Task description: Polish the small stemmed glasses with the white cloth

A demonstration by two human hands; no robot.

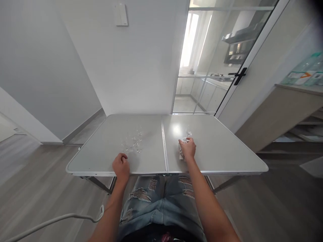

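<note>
Dark top (148, 232) lowest in the head view, then faded blue jeans (158, 203), soft denim frayed into thready rips. To the left, a smooth pale cable (55, 220), hooked end overlapping the left forearm. Ahead, a table (214, 148): flat, greyish, faintly glossy top, rounded corners, narrow metallic rim, straight seam strip (164, 144) across the middle. Left hand (121, 167) at the near edge, curled into a loose fist; contents impossible to tell. Just beyond, left of the seam, small clear pieces (136, 141), glassy and loosely scattered, outlines too fine to read. Right of the seam, right hand (188, 148) with fingers bent down over more clear bits (188, 133) and beside a pale, uneven scrap (181, 156); cannot tell whether gripping either. Behind, matte wall (141, 67) and framed glass door (202, 60).
</note>
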